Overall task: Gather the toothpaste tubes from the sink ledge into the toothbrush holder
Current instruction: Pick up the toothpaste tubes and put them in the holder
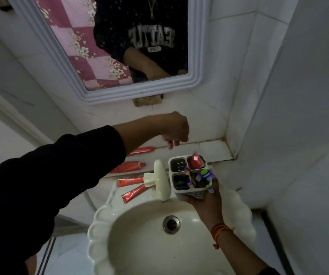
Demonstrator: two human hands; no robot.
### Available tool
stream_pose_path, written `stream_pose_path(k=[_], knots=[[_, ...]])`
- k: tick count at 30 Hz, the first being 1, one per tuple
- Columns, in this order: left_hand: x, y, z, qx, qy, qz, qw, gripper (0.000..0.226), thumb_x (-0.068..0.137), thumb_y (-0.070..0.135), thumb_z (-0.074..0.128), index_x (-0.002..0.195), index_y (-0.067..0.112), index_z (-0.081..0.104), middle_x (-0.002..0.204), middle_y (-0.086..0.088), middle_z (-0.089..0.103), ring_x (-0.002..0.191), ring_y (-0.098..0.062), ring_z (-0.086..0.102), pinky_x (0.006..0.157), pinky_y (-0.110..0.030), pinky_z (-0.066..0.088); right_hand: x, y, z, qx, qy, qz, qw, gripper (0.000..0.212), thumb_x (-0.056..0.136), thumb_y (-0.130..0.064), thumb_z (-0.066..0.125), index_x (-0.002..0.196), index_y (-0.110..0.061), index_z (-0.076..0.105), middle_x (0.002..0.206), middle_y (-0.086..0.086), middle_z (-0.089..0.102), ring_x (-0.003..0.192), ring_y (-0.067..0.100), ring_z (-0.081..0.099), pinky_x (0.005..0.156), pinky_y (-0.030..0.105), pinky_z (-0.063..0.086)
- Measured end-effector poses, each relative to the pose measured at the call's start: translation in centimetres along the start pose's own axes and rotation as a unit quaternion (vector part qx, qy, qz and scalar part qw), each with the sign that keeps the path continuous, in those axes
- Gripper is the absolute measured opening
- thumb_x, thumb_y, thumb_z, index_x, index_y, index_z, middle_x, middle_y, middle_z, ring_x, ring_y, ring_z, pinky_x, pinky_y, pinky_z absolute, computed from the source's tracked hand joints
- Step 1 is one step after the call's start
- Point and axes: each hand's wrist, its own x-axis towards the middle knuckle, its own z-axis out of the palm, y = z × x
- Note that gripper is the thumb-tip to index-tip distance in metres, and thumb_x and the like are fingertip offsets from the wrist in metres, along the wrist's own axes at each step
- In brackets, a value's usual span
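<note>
My right hand (203, 197) grips a white four-compartment toothbrush holder (179, 172) from below, over the sink's back edge. One red tube (196, 161) stands in its far right compartment; purple-patterned items (201, 177) fill the near ones. My left hand (176, 131) hovers above the ledge behind the holder, fingers loosely curled and holding nothing. Several red toothpaste tubes lie to the left: one on the ledge (142, 150), one below it (129, 167), two on the sink rim (130, 181) (134, 193).
A cream tap (160, 179) rises between the tubes and the holder. The basin (140, 241) with its metal drain (171, 224) lies below. A framed mirror (104, 72) hangs above. A tiled wall corner (231, 147) closes the ledge on the right.
</note>
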Motion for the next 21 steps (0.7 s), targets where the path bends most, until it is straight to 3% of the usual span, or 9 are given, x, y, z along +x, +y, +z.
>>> stream_pose_path(k=[4,6,9,11,16,19,21], knots=[[-0.4,-7.2,3.0,0.045,0.005,-0.054,0.998,0.025,0.095,0.015,0.065,0.118,0.009,0.072,0.11,-0.005,0.076,0.09,-0.018,0.077,0.082,-0.028,0.062,0.0,0.0,0.3,0.007,0.008,0.015,1.0,0.088,0.053,0.003,0.096,0.124,-0.026,0.054,0.113,-0.017,0.068,0.103,-0.014,0.064,0.076,0.005,0.052],[-0.2,-10.5,5.6,0.094,-0.017,-0.064,0.993,0.036,0.093,0.017,0.069,0.129,0.012,0.067,0.124,-0.004,0.069,0.108,-0.021,0.07,0.095,-0.031,0.055,-0.1,-0.2,0.4,0.002,-0.005,0.017,1.0,0.084,0.057,-0.001,0.095,0.126,-0.022,0.053,0.109,-0.018,0.066,0.104,-0.01,0.065,0.073,0.006,0.052],[0.4,-14.4,9.6,0.141,0.0,-0.094,0.985,0.059,0.085,0.023,0.077,0.14,0.018,0.057,0.141,-0.005,0.053,0.127,-0.026,0.053,0.104,-0.032,0.047,-0.2,-0.4,0.5,0.03,0.003,0.015,0.999,0.084,0.057,0.017,0.088,0.125,-0.015,0.051,0.112,-0.011,0.062,0.095,-0.019,0.064,0.068,0.002,0.051],[0.9,-16.2,11.7,0.133,0.006,-0.114,0.985,0.063,0.082,0.022,0.079,0.14,0.017,0.055,0.14,-0.007,0.053,0.125,-0.026,0.055,0.103,-0.035,0.05,-0.3,-0.3,0.6,0.001,0.008,0.001,1.0,0.093,0.051,0.011,0.094,0.126,-0.024,0.052,0.119,-0.011,0.064,0.1,-0.022,0.06,0.077,0.0,0.049],[1.8,-18.2,14.9,0.145,0.078,-0.1,0.981,0.033,0.096,0.038,0.061,0.12,0.016,0.066,0.126,-0.007,0.067,0.115,-0.026,0.063,0.095,-0.035,0.054,-0.1,0.1,0.7,-0.023,0.007,0.016,1.0,0.097,0.05,0.003,0.096,0.126,-0.038,0.051,0.124,-0.011,0.064,0.111,-0.015,0.06,0.083,0.002,0.05],[2.1,-18.7,15.3,0.144,0.1,-0.079,0.981,0.035,0.099,0.035,0.053,0.124,0.012,0.062,0.116,-0.004,0.065,0.101,-0.022,0.066,0.084,-0.032,0.056,0.0,0.6,0.6,-0.035,0.001,0.025,0.999,0.106,0.047,-0.01,0.099,0.139,-0.024,0.047,0.132,-0.003,0.065,0.119,-0.001,0.061,0.088,0.006,0.051],[1.8,-18.3,14.5,0.151,0.118,-0.047,0.98,0.048,0.097,0.034,0.056,0.137,0.009,0.05,0.127,-0.014,0.054,0.102,-0.031,0.065,0.084,-0.038,0.057,0.1,0.8,0.6,-0.037,0.001,0.032,0.999,0.106,0.048,-0.008,0.099,0.139,-0.02,0.047,0.131,-0.002,0.064,0.114,-0.01,0.06,0.087,0.004,0.05]])
